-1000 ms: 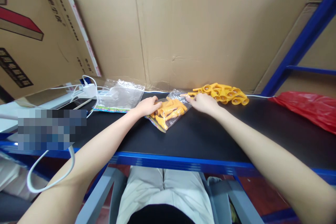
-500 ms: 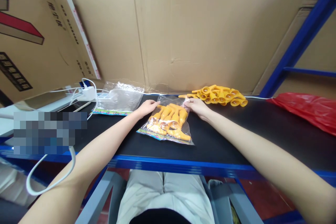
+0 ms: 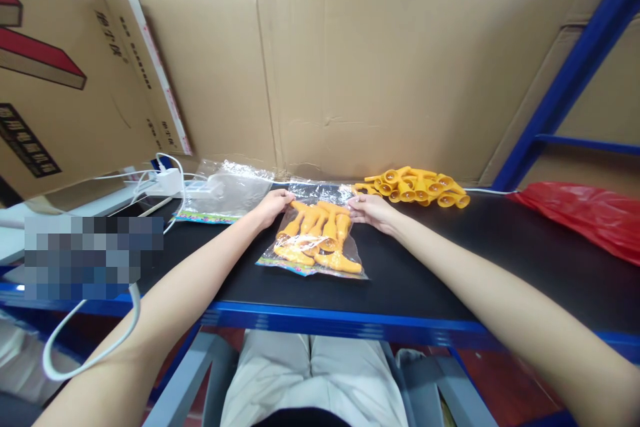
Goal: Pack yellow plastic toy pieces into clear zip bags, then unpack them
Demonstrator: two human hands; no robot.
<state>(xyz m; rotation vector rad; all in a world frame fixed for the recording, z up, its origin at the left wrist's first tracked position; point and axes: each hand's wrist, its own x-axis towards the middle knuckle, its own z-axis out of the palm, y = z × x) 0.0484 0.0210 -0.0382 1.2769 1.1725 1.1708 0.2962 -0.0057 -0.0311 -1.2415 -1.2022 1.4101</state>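
Note:
A clear plastic bag (image 3: 356, 255) with a colourful printed edge lies flat on the black tabletop in front of me. Inside it are several yellow plastic horn-shaped pieces (image 3: 313, 221), each with a flared cup end. My left hand (image 3: 273, 207) pinches the bag's upper left side between thumb and fingers. At the upper right side, my right hand (image 3: 373, 209) grips the bag in the same way. Behind my right hand sits a pile of more yellow horn-shaped pieces (image 3: 420, 185).
To the left lies a stack of clear plastic bags (image 3: 233, 195), beside a white charger (image 3: 170, 180) with cables. A red plastic bag (image 3: 585, 217) rests at the right. Cardboard (image 3: 380, 73) walls the back, and a blue rail (image 3: 350, 321) edges the table.
The bag's upper part lies flatter and more spread out, and the pieces in it have shifted slightly. My right hand has moved a little lower; both hands still hold the bag.

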